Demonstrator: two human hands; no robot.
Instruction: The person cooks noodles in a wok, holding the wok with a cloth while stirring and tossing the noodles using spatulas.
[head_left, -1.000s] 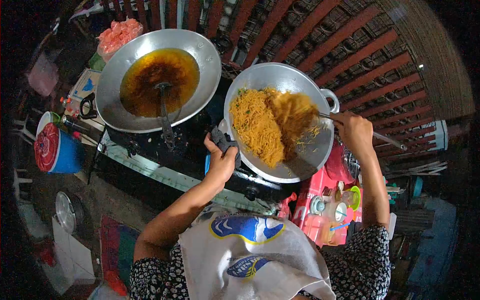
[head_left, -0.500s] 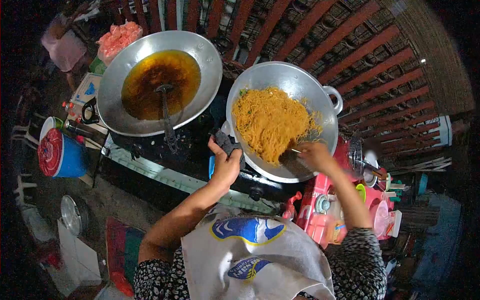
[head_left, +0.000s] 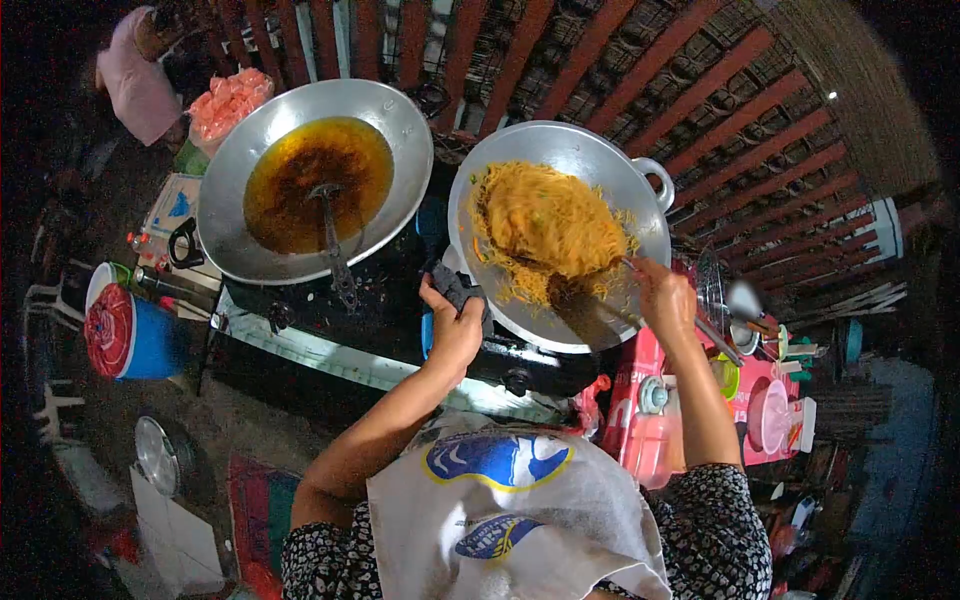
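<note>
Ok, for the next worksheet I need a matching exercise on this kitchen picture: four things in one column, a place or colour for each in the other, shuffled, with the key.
Things:
1. noodles
2. dark cloth
3. brown liquid
4. bucket

Places and colours:
A. in the left wok
B. blue on its side
C. heaped in the right wok
D. gripped by the left hand

Right pairs: 1-C, 2-D, 3-A, 4-B.
</note>
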